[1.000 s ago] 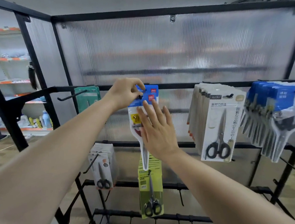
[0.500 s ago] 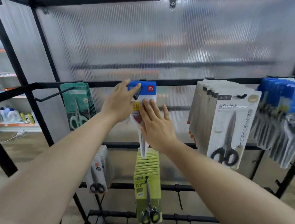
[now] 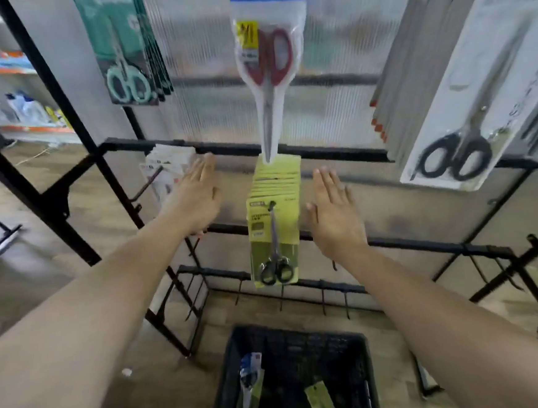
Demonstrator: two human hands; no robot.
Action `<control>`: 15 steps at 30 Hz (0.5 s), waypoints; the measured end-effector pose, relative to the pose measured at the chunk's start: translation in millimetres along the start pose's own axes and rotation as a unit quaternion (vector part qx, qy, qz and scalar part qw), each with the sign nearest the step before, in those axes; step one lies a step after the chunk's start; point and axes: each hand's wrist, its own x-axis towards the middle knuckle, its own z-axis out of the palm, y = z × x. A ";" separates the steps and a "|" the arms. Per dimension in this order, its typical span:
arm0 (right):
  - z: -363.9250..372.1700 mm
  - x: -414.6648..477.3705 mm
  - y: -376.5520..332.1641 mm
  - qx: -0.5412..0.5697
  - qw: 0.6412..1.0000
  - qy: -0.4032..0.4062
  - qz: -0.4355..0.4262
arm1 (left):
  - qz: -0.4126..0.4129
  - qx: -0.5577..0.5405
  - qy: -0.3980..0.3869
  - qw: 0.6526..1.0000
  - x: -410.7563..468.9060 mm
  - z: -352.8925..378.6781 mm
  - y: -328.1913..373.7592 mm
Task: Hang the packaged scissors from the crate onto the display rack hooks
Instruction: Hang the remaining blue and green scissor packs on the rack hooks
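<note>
A wood-look plank floor (image 3: 166, 382) in warm brown runs under everything. Straight ahead, a translucent ribbed plastic panel (image 3: 328, 38) backs the black metal display rack (image 3: 321, 153) and lets soft, even light through, with blurred dark bands behind it. Far to the left stands a white shelving unit with orange edge strips (image 3: 9, 68), and white bottles with blue caps (image 3: 25, 108) sit on its lower shelf.

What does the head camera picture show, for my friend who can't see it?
The left hand and right hand hover open and empty beside yellow scissors packs, below a red-handled scissors pack hanging on the display rack. A black crate below holds two more packs.
</note>
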 end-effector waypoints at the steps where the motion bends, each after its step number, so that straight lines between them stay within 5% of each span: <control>1: 18.7 -12.8 6.9 -0.005 1.000 -0.014 0.009 | -0.009 0.008 -0.016 1.000 -10.3 22.6 -7.1; 10: 220.3 -118.2 72.3 -0.025 0.986 -0.164 -0.036 | -0.015 0.071 -0.231 0.970 -83.2 256.7 -58.8; 15: 350.1 -164.6 108.3 -0.015 0.978 -0.205 -0.039 | 0.007 0.082 -0.259 0.963 -110.4 386.8 -71.9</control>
